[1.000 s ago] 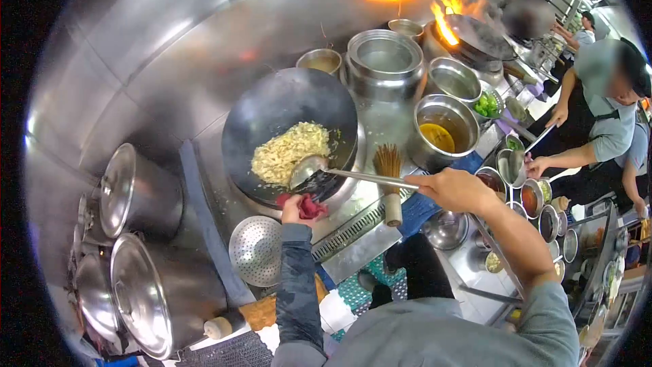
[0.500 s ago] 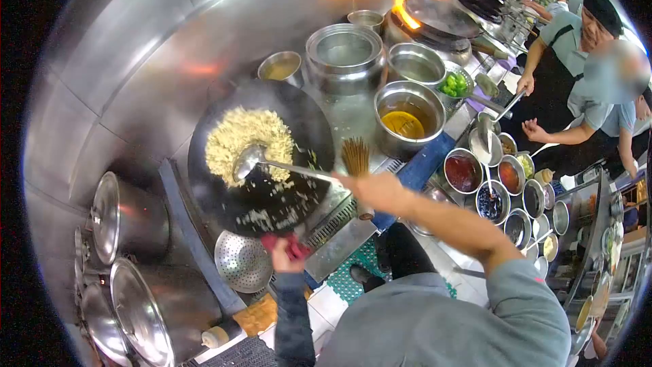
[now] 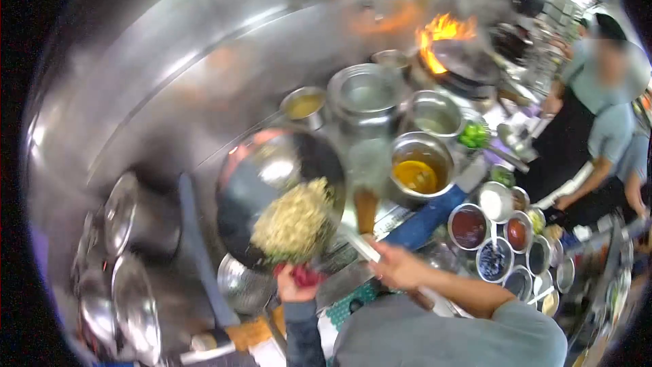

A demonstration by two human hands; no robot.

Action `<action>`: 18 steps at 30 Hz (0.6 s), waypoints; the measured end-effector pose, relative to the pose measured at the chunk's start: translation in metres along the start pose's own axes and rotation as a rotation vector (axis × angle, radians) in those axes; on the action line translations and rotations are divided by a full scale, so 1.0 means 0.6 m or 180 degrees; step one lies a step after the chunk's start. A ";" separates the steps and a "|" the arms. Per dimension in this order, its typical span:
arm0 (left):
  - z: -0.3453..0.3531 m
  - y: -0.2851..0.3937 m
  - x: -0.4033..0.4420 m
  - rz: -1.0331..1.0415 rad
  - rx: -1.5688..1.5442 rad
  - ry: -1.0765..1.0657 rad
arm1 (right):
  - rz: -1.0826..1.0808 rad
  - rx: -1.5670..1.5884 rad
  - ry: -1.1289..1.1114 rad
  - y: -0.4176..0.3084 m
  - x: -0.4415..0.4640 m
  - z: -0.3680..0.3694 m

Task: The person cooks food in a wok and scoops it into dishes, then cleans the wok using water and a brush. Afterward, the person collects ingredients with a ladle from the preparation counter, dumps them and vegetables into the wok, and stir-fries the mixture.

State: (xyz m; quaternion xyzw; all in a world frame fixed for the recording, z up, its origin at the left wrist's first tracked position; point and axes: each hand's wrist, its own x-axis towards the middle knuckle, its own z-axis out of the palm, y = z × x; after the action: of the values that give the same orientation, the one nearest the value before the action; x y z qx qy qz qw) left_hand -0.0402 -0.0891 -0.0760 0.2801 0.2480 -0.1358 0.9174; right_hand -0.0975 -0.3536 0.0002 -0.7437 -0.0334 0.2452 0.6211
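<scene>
My left hand (image 3: 297,291) is closed around a folded red cloth (image 3: 307,276) at the near edge of a black wok (image 3: 234,207). A mass of pale yellow fried rice (image 3: 295,224) is bunched toward the wok's near right side, blurred by motion. The far inner surface of the wok shows bare and shiny. In my right hand (image 3: 401,268) is the long handle of a metal ladle (image 3: 358,242), its shaft pointing at the wok's right edge. The ladle's bowl cannot be made out.
A bamboo brush (image 3: 366,211) stands right of the wok, near a pot of orange oil (image 3: 415,175). Flames (image 3: 445,30) rise at another wok behind. Sauce containers (image 3: 468,226) line the right, where co-workers (image 3: 577,122) stand. Lidded pots (image 3: 136,306) are at left.
The rice has shifted from the wok's far left to its near right. The ladle has left the rice, and my right hand is lower and further right. The whole view has shifted.
</scene>
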 end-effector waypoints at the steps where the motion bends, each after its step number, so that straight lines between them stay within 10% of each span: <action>1: 0.025 0.007 0.000 0.0078 -0.0002 0.0165 | 0.0245 -0.0025 0.0215 -0.036 0.010 -0.018; 9: 0.120 0.119 0.185 0.2060 0.0716 0.0129 | -0.0535 -0.1403 0.0985 -0.100 0.236 -0.103; 14: 0.031 0.044 0.084 0.1810 0.0377 0.0371 | -0.1630 -0.1548 0.1753 0.009 0.222 -0.072; 18: 0.024 0.052 0.006 0.0802 0.0888 0.0165 | 0.0567 0.2398 -0.0467 -0.020 0.205 0.020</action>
State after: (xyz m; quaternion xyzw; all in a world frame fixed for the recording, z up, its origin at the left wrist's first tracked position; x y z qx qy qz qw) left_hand -0.0197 -0.0726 -0.0539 0.4368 0.2133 -0.0458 0.8727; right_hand 0.0084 -0.2966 -0.0294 -0.4442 0.0793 0.3456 0.8228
